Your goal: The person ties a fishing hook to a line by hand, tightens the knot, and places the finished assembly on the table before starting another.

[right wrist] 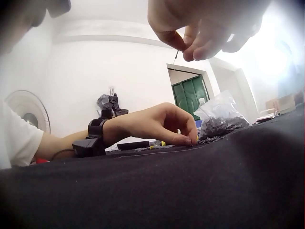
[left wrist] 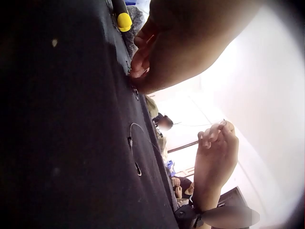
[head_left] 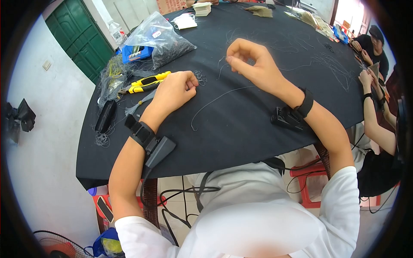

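Observation:
My left hand rests on the black table with its fingers curled. Its fingertips pinch a small metal piece at the edge of a little pile of dark wire pieces. The left wrist view shows those fingertips pressed together on the cloth. My right hand is raised above the table. Its thumb and fingers pinch the end of a thin grey line. Another length of thin line lies curved on the table between my arms.
A clear plastic bag of dark small parts, a blue box, a yellow-black cutter, a black case and tangled thread lie at the left. Stacks of cards sit far back. Other people work at the right.

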### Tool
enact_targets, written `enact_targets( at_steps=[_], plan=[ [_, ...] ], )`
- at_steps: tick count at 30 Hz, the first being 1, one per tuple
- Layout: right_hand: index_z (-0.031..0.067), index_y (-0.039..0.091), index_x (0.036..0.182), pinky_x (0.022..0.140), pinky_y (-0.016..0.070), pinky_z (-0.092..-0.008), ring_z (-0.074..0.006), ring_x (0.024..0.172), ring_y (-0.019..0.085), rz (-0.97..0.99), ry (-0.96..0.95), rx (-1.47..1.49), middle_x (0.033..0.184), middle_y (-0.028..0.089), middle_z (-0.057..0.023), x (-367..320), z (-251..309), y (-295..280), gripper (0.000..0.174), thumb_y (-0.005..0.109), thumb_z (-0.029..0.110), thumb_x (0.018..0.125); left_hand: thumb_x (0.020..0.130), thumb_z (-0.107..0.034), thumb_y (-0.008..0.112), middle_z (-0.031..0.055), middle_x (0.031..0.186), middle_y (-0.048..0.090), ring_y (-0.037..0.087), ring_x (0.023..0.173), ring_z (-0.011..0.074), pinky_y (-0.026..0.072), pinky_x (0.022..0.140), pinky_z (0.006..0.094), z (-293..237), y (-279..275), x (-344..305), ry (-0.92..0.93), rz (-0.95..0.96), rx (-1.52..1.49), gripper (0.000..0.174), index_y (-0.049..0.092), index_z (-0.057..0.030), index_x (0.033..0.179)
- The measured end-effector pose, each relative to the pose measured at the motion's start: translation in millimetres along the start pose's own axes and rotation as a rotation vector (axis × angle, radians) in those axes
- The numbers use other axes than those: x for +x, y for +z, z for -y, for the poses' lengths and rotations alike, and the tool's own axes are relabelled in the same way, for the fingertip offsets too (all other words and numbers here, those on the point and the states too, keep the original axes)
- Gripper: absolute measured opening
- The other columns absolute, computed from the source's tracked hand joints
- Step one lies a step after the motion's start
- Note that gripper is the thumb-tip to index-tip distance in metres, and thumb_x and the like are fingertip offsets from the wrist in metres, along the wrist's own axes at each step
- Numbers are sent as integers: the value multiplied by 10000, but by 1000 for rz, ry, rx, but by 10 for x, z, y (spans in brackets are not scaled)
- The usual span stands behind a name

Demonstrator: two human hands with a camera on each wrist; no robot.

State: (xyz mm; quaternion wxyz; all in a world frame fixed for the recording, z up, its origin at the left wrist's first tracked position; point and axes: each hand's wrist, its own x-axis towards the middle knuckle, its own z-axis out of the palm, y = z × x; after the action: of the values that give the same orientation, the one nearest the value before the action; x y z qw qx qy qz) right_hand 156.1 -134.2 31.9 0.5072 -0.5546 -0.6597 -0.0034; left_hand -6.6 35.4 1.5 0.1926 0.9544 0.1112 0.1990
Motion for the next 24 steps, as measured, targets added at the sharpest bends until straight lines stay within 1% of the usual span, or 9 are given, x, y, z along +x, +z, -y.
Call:
enact_targets(
  at_steps=[3,6,9,12,15,18,21,22,24],
  plan=[
    [46,553,819,589,390,-205,-52,619,525,6,4,6,653,540,17,-2,11,2,110,549,153,846,685,-63,600,78,699,621,602,658,182,475,625,294,50,20,18,-11,-21,5,147,653,-22,815],
    [49,555,820,591,389,-206,-52,617,521,7,5,10,654,542,18,-5,13,7,112,550,158,844,700,-77,603,83,692,619,581,644,151,467,621,274,81,41,20,-4,-89,-37,198,672,-32,880],
    [50,556,814,597,382,-207,-50,613,508,23,23,15,655,543,19,-6,22,10,112,553,158,839,721,-92,602,68,730,631,554,651,109,457,627,254,6,1,35,-54,-85,-188,235,674,-24,934],
    [46,558,807,605,374,-210,-50,609,493,85,54,29,655,544,20,-10,12,8,111,553,154,834,763,-96,585,31,779,636,525,660,69,438,610,234,-24,1,47,0,-101,-393,220,676,-25,950],
    [40,560,804,615,373,-216,-54,607,484,161,75,41,656,545,20,-18,22,16,110,554,146,828,805,-98,572,-11,793,608,503,672,45,414,583,213,-210,-66,-4,-227,-47,-738,194,673,-27,954],
    [35,562,804,620,379,-222,-59,613,494,190,93,35,667,554,18,-32,21,33,106,558,139,822,830,-133,584,-14,879,606,529,796,44,407,674,185,-211,-27,-28,-374,83,-1113,231,633,-45,1037],
    [31,566,807,623,385,-227,-64,638,515,259,130,64,691,571,9,-12,11,21,102,566,133,817,843,-116,573,-30,828,567,491,744,37,385,623,170,-364,39,-64,-424,94,-1258,203,634,-28,1015],
    [30,567,809,624,386,-228,-66,649,523,291,151,85,700,577,6,-28,12,30,102,569,132,815,843,-114,574,-29,836,569,492,751,38,387,631,170,-388,77,-90,-420,102,-1282,207,629,-30,1025],
    [35,579,813,589,375,-216,-56,631,492,323,161,146,696,563,14,-44,6,54,113,586,147,797,845,-109,576,-28,853,573,495,764,38,389,647,168,-427,101,-99,-401,115,-1325,218,618,-34,1045]
  ],
)
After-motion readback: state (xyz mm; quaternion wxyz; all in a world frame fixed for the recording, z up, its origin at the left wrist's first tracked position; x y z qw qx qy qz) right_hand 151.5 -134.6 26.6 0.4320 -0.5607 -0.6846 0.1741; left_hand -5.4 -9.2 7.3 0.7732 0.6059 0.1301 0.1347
